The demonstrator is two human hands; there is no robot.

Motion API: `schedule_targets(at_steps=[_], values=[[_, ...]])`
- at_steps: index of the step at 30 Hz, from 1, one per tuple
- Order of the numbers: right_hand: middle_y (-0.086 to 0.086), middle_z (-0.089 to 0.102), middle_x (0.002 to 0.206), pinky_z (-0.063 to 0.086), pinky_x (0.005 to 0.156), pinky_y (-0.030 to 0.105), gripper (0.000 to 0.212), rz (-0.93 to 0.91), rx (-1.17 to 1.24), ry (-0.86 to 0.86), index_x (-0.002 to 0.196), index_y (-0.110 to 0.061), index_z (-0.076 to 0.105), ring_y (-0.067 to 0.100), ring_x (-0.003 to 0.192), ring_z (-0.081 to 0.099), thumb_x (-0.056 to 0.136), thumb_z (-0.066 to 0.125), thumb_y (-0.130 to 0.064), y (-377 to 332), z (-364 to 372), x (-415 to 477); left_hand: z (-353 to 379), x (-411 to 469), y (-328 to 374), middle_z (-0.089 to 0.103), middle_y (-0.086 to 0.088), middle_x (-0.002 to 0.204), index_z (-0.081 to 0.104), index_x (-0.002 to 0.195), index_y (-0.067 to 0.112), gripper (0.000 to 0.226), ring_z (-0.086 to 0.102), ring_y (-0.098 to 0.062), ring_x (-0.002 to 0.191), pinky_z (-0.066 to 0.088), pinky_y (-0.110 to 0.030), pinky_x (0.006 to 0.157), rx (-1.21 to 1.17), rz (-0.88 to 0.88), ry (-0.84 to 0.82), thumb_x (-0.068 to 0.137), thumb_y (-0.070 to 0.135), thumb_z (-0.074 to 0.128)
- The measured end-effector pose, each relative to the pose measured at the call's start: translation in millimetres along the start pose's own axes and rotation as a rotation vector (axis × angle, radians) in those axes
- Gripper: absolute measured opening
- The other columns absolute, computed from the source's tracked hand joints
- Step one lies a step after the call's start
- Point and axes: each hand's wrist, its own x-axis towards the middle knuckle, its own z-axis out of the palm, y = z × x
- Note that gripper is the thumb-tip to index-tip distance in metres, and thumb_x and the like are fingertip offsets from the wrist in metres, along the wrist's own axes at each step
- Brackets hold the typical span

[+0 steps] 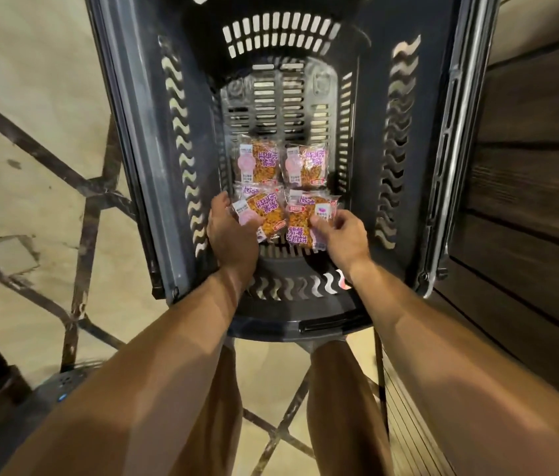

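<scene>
Your left hand (231, 235) covers the left edge of the near-left packet (267, 214), fingers curled round it. Your right hand (341, 235) pinches the near-right packet (302, 221). Both packets lie in the basket (140, 149), just near of two far packets (260, 159); their print is unreadable. Tiled floor (30, 149) lies left, wood panelling (528, 166) right.

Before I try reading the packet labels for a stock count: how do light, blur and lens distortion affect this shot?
Head view: dim warm light, faint sheen on the four packets, no harsh glare; the wide lens bows the basket walls and stretches the forearms; packets sharp at centre, print too small to read; left hand and right hand cover parts of the near two.
</scene>
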Motion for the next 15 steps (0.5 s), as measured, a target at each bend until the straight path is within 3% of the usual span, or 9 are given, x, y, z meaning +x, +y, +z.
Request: schedule_targets(at_steps=[3, 5, 8, 12, 15], values=[[0.001, 0.074, 0.098, 0.061, 0.084, 0.042, 0.038, -0.032, -0.093, 0.054, 0.110, -0.011, 0.069, 0.021, 0.092, 0.073, 0.092, 0.077, -0.044, 0, 1, 1, 2, -3, 3, 0.066, -0.019, 0.135, 0.048, 0.146, 0.001, 0.082, 0.061, -0.034, 0.128, 0.049, -0.037, 0.103, -0.006, -0.008, 0.042, 0.076, 0.007, 0.089], [-0.004, 0.077, 0.098, 0.062, 0.086, 0.044, 0.039, -0.039, -0.081, 0.067, 0.117, -0.017, 0.071, 0.017, 0.090, 0.075, 0.091, 0.077, -0.045, -1, 3, 1, 3, -5, 6, 0.065, -0.022, 0.136, 0.045, 0.148, -0.001, 0.081, 0.059, -0.038, 0.128, 0.045, -0.033, 0.098, 0.018, -0.042, 0.034, 0.080, 0.011, 0.088], [-0.006, 0.078, 0.096, 0.062, 0.087, 0.044, 0.034, -0.022, -0.113, 0.081, 0.115, -0.021, 0.074, 0.017, 0.089, 0.075, 0.091, 0.078, -0.045, -1, 5, 4, 3, -4, 4, 0.070, -0.018, 0.121, 0.057, 0.128, -0.002, 0.056, 0.063, -0.037, 0.113, 0.032, -0.023, 0.076, 0.059, -0.134, 0.001, 0.086, 0.022, 0.085], [-0.007, 0.077, 0.095, 0.063, 0.088, 0.044, 0.025, 0.009, -0.090, 0.039, 0.112, -0.022, 0.075, 0.014, 0.087, 0.075, 0.092, 0.078, -0.038, -3, 4, 7, -1, 2, -6, 0.074, -0.015, 0.115, 0.066, 0.117, 0.001, 0.040, 0.069, -0.034, 0.105, 0.035, -0.025, 0.073, 0.160, -0.097, -0.122, 0.095, 0.034, 0.074], [-0.004, 0.076, 0.104, 0.063, 0.088, 0.042, 0.033, 0.015, -0.082, -0.009, 0.122, -0.019, 0.067, 0.013, 0.089, 0.075, 0.093, 0.079, -0.032, -5, 2, 4, -5, 9, -13, 0.074, -0.012, 0.110, 0.067, 0.115, 0.005, 0.025, 0.069, -0.034, 0.100, 0.039, -0.023, 0.071, 0.258, 0.017, -0.253, 0.102, 0.025, 0.061]])
